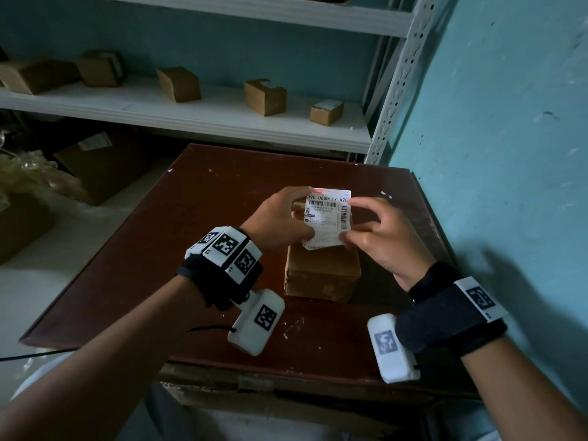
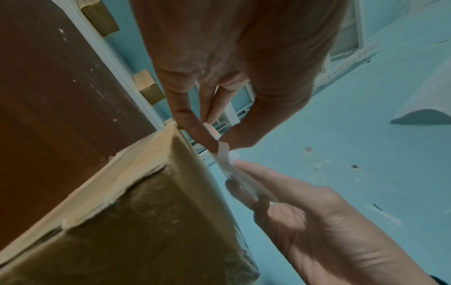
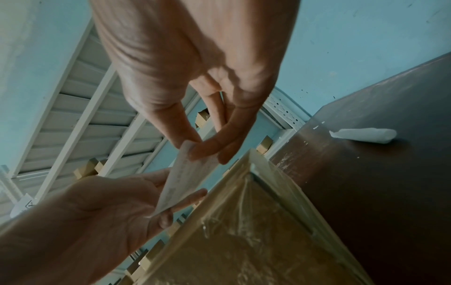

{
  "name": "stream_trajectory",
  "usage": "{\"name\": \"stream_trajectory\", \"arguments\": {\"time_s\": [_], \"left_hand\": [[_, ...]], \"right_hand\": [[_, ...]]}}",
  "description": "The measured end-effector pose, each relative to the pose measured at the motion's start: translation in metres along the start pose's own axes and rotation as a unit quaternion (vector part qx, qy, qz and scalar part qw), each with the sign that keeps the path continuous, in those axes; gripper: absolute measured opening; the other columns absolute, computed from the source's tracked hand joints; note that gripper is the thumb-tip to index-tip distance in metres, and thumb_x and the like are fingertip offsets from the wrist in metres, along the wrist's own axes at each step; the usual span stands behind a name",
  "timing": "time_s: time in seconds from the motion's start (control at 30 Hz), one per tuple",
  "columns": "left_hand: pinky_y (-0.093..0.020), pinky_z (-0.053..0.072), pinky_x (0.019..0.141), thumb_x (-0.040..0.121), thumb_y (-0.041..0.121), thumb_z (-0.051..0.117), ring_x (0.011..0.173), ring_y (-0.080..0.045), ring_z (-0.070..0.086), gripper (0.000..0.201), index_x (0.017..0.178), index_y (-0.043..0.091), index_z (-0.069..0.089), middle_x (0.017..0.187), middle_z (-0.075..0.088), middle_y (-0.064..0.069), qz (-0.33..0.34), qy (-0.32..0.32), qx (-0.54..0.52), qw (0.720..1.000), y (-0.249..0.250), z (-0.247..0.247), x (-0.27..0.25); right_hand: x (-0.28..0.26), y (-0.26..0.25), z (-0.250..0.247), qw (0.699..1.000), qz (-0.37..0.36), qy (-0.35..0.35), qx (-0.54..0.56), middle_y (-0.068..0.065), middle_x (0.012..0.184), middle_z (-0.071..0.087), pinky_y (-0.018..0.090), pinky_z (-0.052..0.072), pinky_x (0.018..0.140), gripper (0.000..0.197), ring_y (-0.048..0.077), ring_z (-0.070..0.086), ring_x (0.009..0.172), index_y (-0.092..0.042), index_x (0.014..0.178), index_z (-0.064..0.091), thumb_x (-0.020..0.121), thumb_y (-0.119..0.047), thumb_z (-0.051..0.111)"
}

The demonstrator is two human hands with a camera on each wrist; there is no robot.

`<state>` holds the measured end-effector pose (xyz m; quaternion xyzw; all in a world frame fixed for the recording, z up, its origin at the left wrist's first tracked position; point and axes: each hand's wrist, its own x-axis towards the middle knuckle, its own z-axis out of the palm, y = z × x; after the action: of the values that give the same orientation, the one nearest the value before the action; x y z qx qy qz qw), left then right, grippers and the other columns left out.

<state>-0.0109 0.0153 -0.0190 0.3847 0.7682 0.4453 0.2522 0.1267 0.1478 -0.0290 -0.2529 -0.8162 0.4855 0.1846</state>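
Both sets of fingers [image 1: 356, 202] are pinching the shipping label [image 1: 327, 218]. The left hand [image 1: 280, 218] has its left edge and the right hand [image 1: 378, 237] has its right edge. It's held in the air just above the cardboard box [image 1: 321, 275], not stuck down. The box sits on the brown desk [image 1: 191, 233], and from the head view the hands and label cover the far part of its top.

Behind the desk there's a white shelf [image 1: 191, 113] with 5 small boxes [image 1: 265, 97], and a teal wall [image 1: 493, 122] on the right.

Only the right wrist view catches a rolled white scrap [image 3: 361, 135] on the desk and clear tape [image 3: 244, 221] over the box top. Both wrist views show the label edge-on and a bit curled. It's white with rounded corners, 2 barcodes and "390 U600-17 A20" in print.
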Motion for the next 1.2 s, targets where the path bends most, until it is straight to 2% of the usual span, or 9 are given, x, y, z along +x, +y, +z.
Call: {"name": "stream_trajectory", "arguments": {"time_s": [0.1,0.2,0.27,0.4,0.5,0.7,0.9,1.03,1.2], "left_hand": [[-0.025,0.056,0.078,0.075,-0.004,0.069,0.126,-0.011,0.043,0.084,0.148,0.016,0.032,0.144,0.041,-0.001,-0.008,-0.005,0.002,1.000,0.001,0.000,-0.001],[-0.018,0.053,0.072,0.076,-0.002,0.068,0.116,-0.011,0.050,0.086,0.150,0.016,0.027,0.146,0.040,-0.001,-0.012,-0.017,0.019,1.000,0.003,-0.001,-0.001],[-0.016,0.053,0.068,0.078,0.000,0.068,0.103,-0.007,0.054,0.085,0.150,0.016,0.026,0.145,0.042,-0.002,-0.014,-0.025,0.032,0.999,0.003,0.000,-0.002],[-0.016,0.054,0.066,0.080,0.004,0.069,0.097,-0.009,0.056,0.084,0.150,0.017,0.026,0.143,0.045,-0.003,-0.027,-0.023,0.057,0.998,0.003,0.001,-0.002],[-0.013,0.050,0.059,0.080,0.006,0.070,0.098,-0.008,0.054,0.084,0.150,0.017,0.026,0.145,0.043,-0.003,-0.029,-0.017,0.084,0.996,0.003,0.002,-0.001],[-0.013,0.044,0.056,0.080,0.007,0.070,0.099,-0.007,0.049,0.082,0.149,0.018,0.028,0.146,0.041,-0.003,-0.049,-0.020,0.094,0.994,0.003,0.002,0.002],[-0.018,0.048,0.070,0.078,0.007,0.071,0.102,-0.011,0.050,0.079,0.147,0.016,0.033,0.139,0.047,-0.004,-0.062,-0.034,0.106,0.992,0.004,0.001,0.004],[-0.027,0.057,0.080,0.078,0.002,0.068,0.095,-0.013,0.060,0.052,0.128,0.009,0.053,0.113,0.059,0.000,-0.042,-0.051,0.108,0.992,0.009,0.000,0.002],[-0.028,0.058,0.078,0.077,0.003,0.068,0.096,-0.015,0.065,0.046,0.121,0.009,0.058,0.111,0.066,-0.002,-0.040,-0.066,0.113,0.991,0.010,-0.002,0.004]], "right_hand": [[0.000,0.000,0.000,1.000,-0.004,-0.002,-0.012,-0.006,0.133,0.050,0.031,0.060,0.083,0.063,0.011,0.060,0.112,-0.018,0.133,0.053,0.077,-0.001,0.077],[0.002,0.002,-0.001,0.999,-0.015,-0.002,-0.033,-0.008,0.135,0.050,0.019,0.052,0.083,0.066,0.006,0.051,0.120,-0.017,0.135,0.053,0.076,-0.002,0.077],[0.003,0.004,0.000,0.998,-0.020,-0.003,-0.058,-0.008,0.136,0.050,0.015,0.045,0.084,0.068,0.005,0.046,0.123,-0.018,0.137,0.052,0.075,-0.005,0.078],[0.005,0.006,0.001,0.996,-0.015,-0.008,-0.090,-0.006,0.139,0.047,0.020,0.037,0.096,0.069,0.007,0.040,0.128,-0.016,0.139,0.050,0.076,-0.007,0.077],[0.005,0.006,0.003,0.993,-0.012,-0.010,-0.113,-0.006,0.139,0.046,0.021,0.037,0.096,0.068,0.006,0.039,0.126,-0.015,0.140,0.049,0.078,-0.007,0.075],[0.008,0.004,0.005,0.992,0.008,-0.020,-0.126,-0.004,0.140,0.046,0.023,0.041,0.093,0.068,0.014,0.041,0.131,-0.013,0.140,0.049,0.077,-0.006,0.074],[0.010,0.004,0.004,0.991,0.024,-0.026,-0.132,-0.003,0.140,0.046,0.024,0.042,0.093,0.067,0.017,0.041,0.132,-0.013,0.140,0.049,0.078,-0.009,0.074],[0.010,0.002,0.003,0.990,0.028,-0.028,-0.138,-0.002,0.139,0.046,0.027,0.046,0.095,0.065,0.017,0.041,0.130,-0.013,0.139,0.050,0.079,-0.009,0.074],[0.012,0.001,0.003,0.989,0.031,-0.029,-0.143,-0.001,0.136,0.048,0.034,0.049,0.099,0.064,0.018,0.044,0.129,-0.012,0.138,0.051,0.078,-0.010,0.074]]}}
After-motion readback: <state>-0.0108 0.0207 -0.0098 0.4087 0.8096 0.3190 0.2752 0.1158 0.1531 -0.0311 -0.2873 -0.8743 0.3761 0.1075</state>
